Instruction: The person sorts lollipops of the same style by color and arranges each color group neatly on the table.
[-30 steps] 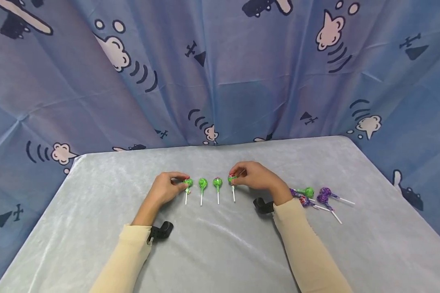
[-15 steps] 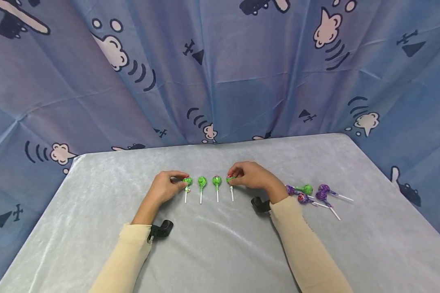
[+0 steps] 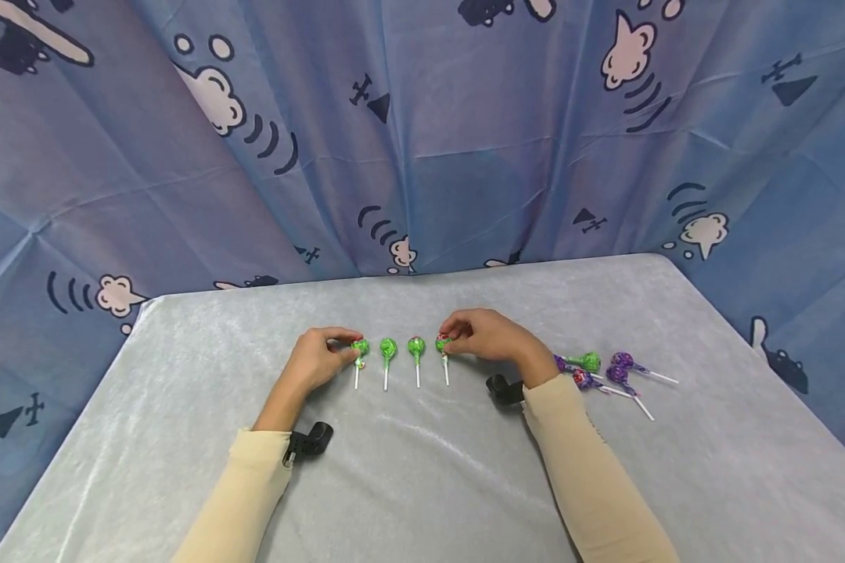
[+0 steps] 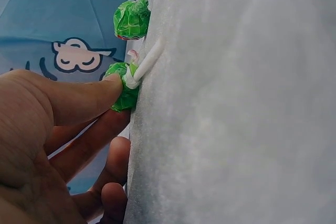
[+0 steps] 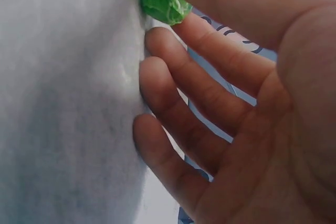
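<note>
Several green-wrapped lollipops lie in a row across the table, white sticks pointing toward me. My left hand [image 3: 317, 361] pinches the head of the leftmost lollipop [image 3: 361, 346] between thumb and forefinger. In the left wrist view, the thumb presses this lollipop's green wrapper [image 4: 127, 98]. At the row's other end, my right hand [image 3: 491, 338] pinches the rightmost lollipop [image 3: 441, 344]; its green head [image 5: 164, 1] shows beside the thumb in the right wrist view, the other fingers resting by the cloth. Between the hands lie two more green lollipops, the left one [image 3: 388, 349] and the right one [image 3: 416, 346].
To the right of the right wrist lies a loose cluster of purple lollipops [image 3: 617, 374] with a green lollipop [image 3: 591, 361] among them, partly behind the forearm. A pale grey cloth [image 3: 408, 477] covers the table. A blue patterned curtain [image 3: 479, 203] hangs behind it.
The head view has shifted slightly. Both hands keep hold of the same end lollipops, and the row looks the same.
</note>
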A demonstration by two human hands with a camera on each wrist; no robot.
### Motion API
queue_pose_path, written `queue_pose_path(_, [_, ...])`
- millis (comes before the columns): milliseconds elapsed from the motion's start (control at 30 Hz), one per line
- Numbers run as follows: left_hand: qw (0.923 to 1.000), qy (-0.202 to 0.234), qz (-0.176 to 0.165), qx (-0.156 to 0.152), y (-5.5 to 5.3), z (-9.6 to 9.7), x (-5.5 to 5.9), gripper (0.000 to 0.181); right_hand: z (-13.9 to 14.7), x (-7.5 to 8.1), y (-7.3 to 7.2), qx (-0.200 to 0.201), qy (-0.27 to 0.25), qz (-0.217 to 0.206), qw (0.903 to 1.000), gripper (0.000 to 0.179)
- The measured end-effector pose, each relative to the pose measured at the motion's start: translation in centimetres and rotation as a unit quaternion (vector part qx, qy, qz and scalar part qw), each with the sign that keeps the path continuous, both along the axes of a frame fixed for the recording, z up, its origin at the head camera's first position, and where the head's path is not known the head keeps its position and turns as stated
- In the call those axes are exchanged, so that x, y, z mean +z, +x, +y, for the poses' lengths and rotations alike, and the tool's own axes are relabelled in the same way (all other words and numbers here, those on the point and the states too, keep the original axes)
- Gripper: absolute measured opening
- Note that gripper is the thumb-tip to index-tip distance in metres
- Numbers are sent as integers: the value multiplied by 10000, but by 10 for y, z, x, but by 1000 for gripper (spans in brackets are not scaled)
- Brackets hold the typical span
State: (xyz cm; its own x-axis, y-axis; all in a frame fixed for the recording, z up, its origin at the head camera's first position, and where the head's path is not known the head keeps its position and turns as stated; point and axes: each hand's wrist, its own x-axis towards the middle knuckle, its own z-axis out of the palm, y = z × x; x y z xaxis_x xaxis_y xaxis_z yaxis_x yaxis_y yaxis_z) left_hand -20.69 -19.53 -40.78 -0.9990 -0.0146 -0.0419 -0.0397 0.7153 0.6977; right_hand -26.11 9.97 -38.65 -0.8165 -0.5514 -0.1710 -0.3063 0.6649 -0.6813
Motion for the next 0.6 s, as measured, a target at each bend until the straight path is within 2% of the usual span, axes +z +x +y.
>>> queue_pose_path(133, [10000, -8, -23, 3, 0, 1, 0, 26, 2, 1, 0, 81, 33, 3, 10000, 29])
queue_pose_path(300, [10000, 4, -26, -60, -1, 2, 0, 26, 14, 12, 5, 171, 76, 74, 9998, 33])
queue_pose_path(467, [10000, -21, -81, -17, -2, 0, 1, 27, 38, 22, 6, 135, 128, 226, 9996, 37])
queue_pose_path(600, [9999, -37, -98, -4, 0, -1, 0, 27, 69, 25, 7, -14, 284, 238, 9993, 38])
